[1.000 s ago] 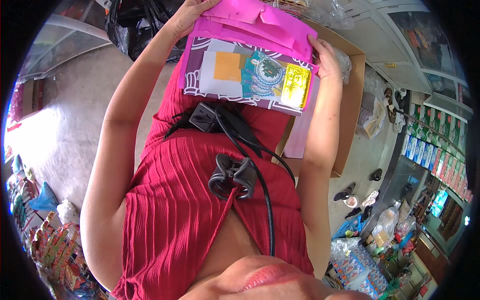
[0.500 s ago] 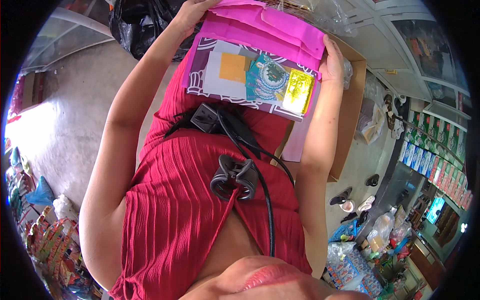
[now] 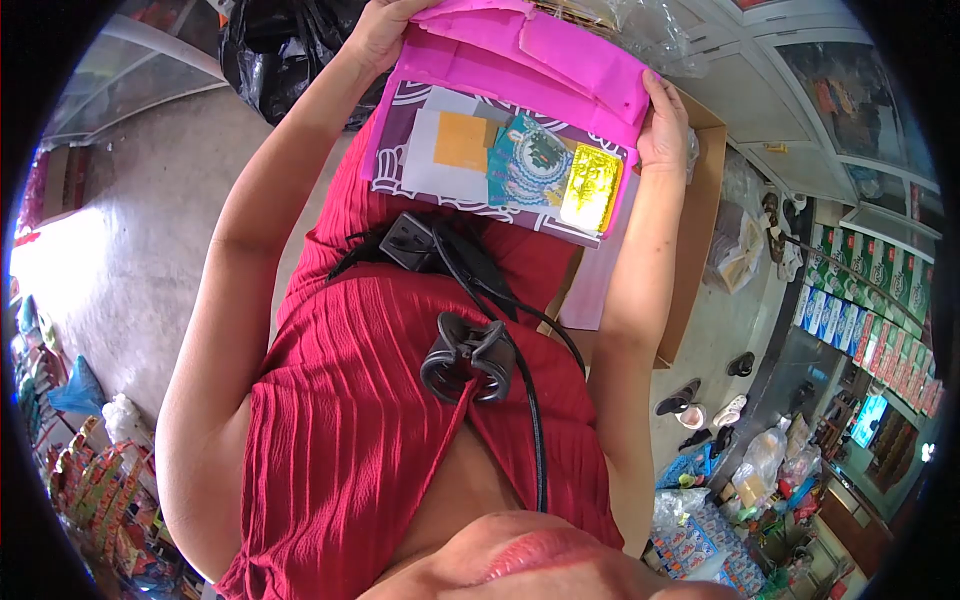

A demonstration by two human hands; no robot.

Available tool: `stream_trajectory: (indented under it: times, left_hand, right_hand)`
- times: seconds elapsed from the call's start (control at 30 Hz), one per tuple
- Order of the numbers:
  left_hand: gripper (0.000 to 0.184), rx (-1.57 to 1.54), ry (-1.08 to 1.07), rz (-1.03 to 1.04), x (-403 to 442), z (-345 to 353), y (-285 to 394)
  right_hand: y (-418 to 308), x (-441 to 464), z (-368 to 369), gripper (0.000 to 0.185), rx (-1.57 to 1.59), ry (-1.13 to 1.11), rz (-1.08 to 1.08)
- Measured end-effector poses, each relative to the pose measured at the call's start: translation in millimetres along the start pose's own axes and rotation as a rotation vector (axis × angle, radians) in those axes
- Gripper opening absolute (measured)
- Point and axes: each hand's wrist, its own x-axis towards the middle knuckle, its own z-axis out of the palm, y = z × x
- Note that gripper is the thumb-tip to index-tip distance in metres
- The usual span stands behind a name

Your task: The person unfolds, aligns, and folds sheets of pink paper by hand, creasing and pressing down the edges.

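Across my lap lies a dark patterned board with pink sheeting folded over its far part. On the board rest grey paper with an orange square, teal patterned cards and a shiny gold packet. My left hand grips the sheeting's far left corner, its fingertips partly cut off by the frame's top. At the right edge, my right hand is closed on the pink sheeting, thumb and fingers at its corner.
An open cardboard box stands under and right of the board. A black plastic bag lies at the back left. Shoes and wrapped goods are on the right, colourful packets at lower left.
The board and pink sheeting have shifted slightly right and toward me, then a little back left. Both hands keep hold, and the sheeting's far fold lies flatter.
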Motion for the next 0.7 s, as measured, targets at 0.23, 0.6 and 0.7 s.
stream_trajectory:
  times: [0.23,0.6,0.7]
  left_hand:
    - [0.027,-0.030,0.003,0.033,-0.4,14.3,7.4]
    - [0.013,0.083,0.043,0.137,14.5,2.5,-4.1]
    - [0.012,0.099,0.065,0.130,4.6,12.0,6.7]
  right_hand:
    - [-3.1,7.6,6.5,0.011,0.026,0.076,-0.142]
    - [-5.0,7.1,12.5,0.016,-0.078,0.122,-0.179]
    - [-11.6,1.0,11.5,0.021,-0.118,0.027,-0.150]
